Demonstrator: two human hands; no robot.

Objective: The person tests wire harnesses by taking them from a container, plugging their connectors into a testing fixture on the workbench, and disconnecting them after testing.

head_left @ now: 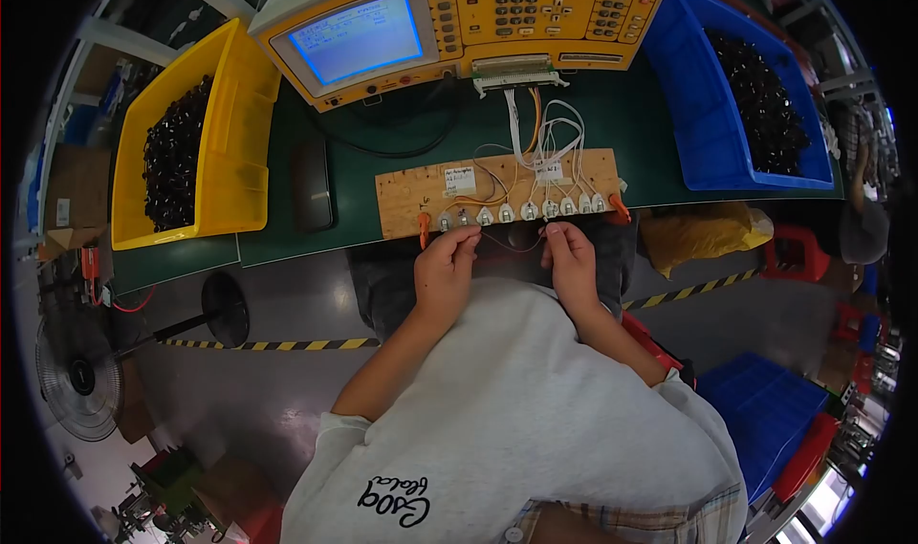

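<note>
A wooden board [411,200] with a row of white sockets [530,211] along its front edge lies at the table's front. My left hand [447,269] is closed at the left part of this row, fingertips pinching one end of a thin dark wire [512,249]. The wire sags between both hands. My right hand [571,262] pinches the wire's other end just below the middle sockets. White and orange wires [516,128] run from the board up to a yellow tester [459,28] with a lit screen. Whatever sits at the wire's ends is too small to make out.
A yellow bin [244,152] of small black parts stands at the left, a blue bin [693,95] of similar parts at the right. A dark flat device [314,185] lies left of the board. Orange clamps [425,230] grip the board's ends.
</note>
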